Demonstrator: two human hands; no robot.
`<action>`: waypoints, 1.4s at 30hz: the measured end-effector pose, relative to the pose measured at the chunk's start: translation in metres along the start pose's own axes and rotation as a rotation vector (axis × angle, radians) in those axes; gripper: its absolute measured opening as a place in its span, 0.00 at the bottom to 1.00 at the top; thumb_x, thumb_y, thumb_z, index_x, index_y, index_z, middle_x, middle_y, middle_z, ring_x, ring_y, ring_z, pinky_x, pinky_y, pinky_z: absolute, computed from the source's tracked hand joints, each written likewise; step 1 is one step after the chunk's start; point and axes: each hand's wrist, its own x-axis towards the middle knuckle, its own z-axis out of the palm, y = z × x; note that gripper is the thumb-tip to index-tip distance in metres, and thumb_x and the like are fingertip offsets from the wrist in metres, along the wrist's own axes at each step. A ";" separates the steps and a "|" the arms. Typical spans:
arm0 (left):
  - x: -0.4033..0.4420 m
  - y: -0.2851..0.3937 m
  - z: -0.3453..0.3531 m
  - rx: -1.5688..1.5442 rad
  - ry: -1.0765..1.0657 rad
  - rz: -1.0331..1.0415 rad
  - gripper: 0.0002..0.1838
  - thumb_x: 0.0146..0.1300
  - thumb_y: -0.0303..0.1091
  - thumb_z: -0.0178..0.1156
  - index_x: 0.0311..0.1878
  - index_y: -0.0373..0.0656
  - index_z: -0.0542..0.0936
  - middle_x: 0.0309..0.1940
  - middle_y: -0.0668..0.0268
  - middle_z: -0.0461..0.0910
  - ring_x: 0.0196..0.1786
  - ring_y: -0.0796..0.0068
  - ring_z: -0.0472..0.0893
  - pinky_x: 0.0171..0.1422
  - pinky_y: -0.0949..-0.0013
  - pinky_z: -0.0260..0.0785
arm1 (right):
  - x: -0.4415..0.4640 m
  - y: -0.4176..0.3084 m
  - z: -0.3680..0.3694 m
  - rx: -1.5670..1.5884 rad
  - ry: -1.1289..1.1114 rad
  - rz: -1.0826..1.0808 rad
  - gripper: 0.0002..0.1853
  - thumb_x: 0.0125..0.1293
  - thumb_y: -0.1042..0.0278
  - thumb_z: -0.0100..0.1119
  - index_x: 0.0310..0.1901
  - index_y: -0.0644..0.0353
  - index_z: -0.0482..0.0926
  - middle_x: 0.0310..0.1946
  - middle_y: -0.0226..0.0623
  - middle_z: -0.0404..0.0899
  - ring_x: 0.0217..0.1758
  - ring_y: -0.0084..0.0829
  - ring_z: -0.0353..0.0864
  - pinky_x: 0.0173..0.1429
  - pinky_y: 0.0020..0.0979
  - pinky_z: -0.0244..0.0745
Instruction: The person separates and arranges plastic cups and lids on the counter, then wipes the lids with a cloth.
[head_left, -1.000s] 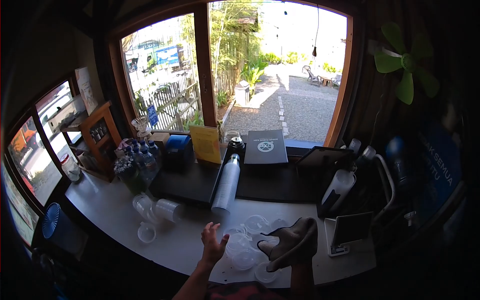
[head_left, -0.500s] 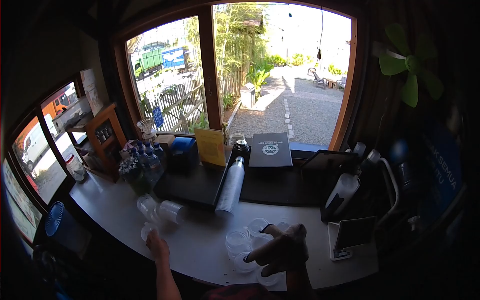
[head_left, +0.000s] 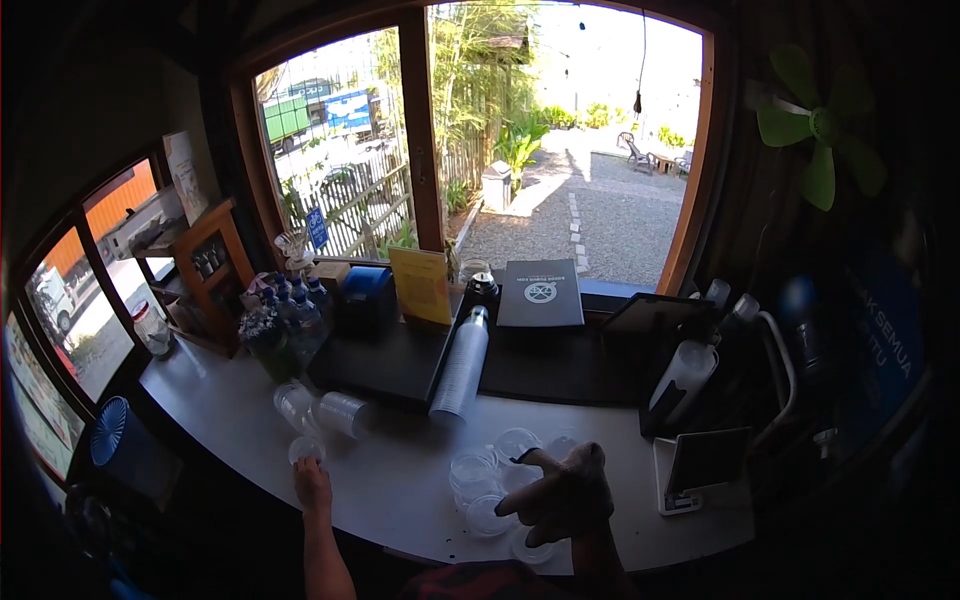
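Observation:
On the left part of the counter, my left hand (head_left: 313,485) has its fingers closed on the edge of a clear plastic lid (head_left: 306,449). Just beyond it, two stacks of clear plastic lids lie on their sides: one stack (head_left: 343,414) and another stack (head_left: 291,403). My right hand (head_left: 568,494), in a glove with bare fingertips, is spread over a group of loose clear lids (head_left: 473,472) at the counter's front. Its fingers are apart, near or touching the lids; exact contact is unclear.
A long stack of clear cups (head_left: 462,368) leans on a black tray (head_left: 375,365). Behind are a yellow sign (head_left: 421,285), a dark menu folder (head_left: 540,292) and water bottles (head_left: 304,308). A white scale (head_left: 676,490) and a pump bottle (head_left: 685,375) stand right. The counter (head_left: 400,510) curves along the front.
My left hand has moved slightly forward and right with the lid, near the lying stacks. My right hand stays over the loose lids, almost unchanged.

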 end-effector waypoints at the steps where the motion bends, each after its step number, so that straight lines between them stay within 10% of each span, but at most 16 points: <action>1: 0.002 -0.004 0.003 -0.016 -0.001 0.008 0.10 0.60 0.23 0.62 0.45 0.35 0.80 0.48 0.52 0.78 0.54 0.47 0.78 0.59 0.50 0.73 | 0.000 -0.001 -0.002 -0.002 -0.009 -0.009 0.15 0.21 0.56 0.67 0.20 0.33 0.79 0.43 0.22 0.85 0.24 0.35 0.74 0.40 0.37 0.67; 6: 0.007 -0.013 0.005 -0.100 -0.011 0.045 0.09 0.59 0.21 0.62 0.44 0.34 0.79 0.46 0.51 0.78 0.54 0.46 0.78 0.58 0.49 0.73 | 0.000 -0.003 -0.009 -0.040 0.004 -0.034 0.18 0.15 0.60 0.63 0.17 0.26 0.74 0.47 0.18 0.87 0.22 0.35 0.69 0.38 0.39 0.64; 21: 0.016 0.060 -0.055 -0.413 0.433 0.205 0.09 0.75 0.33 0.52 0.45 0.35 0.70 0.41 0.53 0.71 0.45 0.54 0.75 0.51 0.51 0.68 | -0.021 0.010 0.056 -0.397 0.129 0.110 0.20 0.59 0.56 0.63 0.13 0.43 0.66 0.13 0.15 0.64 0.10 0.22 0.59 0.26 0.31 0.61; 25: 0.006 0.113 -0.066 -0.603 0.475 0.326 0.09 0.75 0.34 0.54 0.41 0.37 0.70 0.37 0.56 0.72 0.41 0.56 0.75 0.48 0.54 0.68 | -0.001 -0.002 0.020 0.103 -0.001 0.048 0.20 0.54 0.62 0.64 0.12 0.52 0.65 0.10 0.19 0.59 0.08 0.24 0.55 0.22 0.29 0.58; 28: -0.018 0.176 -0.083 -0.890 0.338 0.417 0.13 0.76 0.40 0.54 0.39 0.39 0.69 0.43 0.54 0.74 0.47 0.57 0.77 0.54 0.56 0.69 | 0.015 -0.051 -0.013 0.110 -0.153 0.257 0.13 0.35 0.73 0.74 0.21 0.59 0.76 0.15 0.25 0.71 0.11 0.28 0.65 0.22 0.30 0.66; 33: -0.090 0.250 -0.078 -1.317 -0.242 0.333 0.12 0.74 0.38 0.57 0.47 0.41 0.68 0.63 0.48 0.71 0.67 0.57 0.73 0.69 0.56 0.64 | -0.015 -0.054 0.090 0.727 0.124 0.244 0.11 0.53 0.70 0.65 0.35 0.61 0.74 0.28 0.29 0.72 0.27 0.28 0.69 0.37 0.29 0.69; 39: -0.125 0.265 -0.076 -1.107 -0.322 0.642 0.19 0.68 0.26 0.64 0.58 0.45 0.69 0.43 0.54 0.82 0.46 0.56 0.87 0.46 0.61 0.77 | -0.055 0.014 0.225 0.878 0.304 0.250 0.12 0.74 0.65 0.54 0.52 0.64 0.73 0.43 0.33 0.73 0.46 0.27 0.73 0.54 0.28 0.72; 42: -0.139 0.259 -0.051 -1.369 -0.633 0.489 0.23 0.64 0.27 0.67 0.58 0.40 0.68 0.45 0.57 0.75 0.45 0.65 0.79 0.52 0.63 0.73 | -0.055 0.026 0.229 0.339 0.193 0.187 0.12 0.76 0.66 0.52 0.53 0.65 0.73 0.44 0.36 0.74 0.48 0.30 0.76 0.55 0.30 0.74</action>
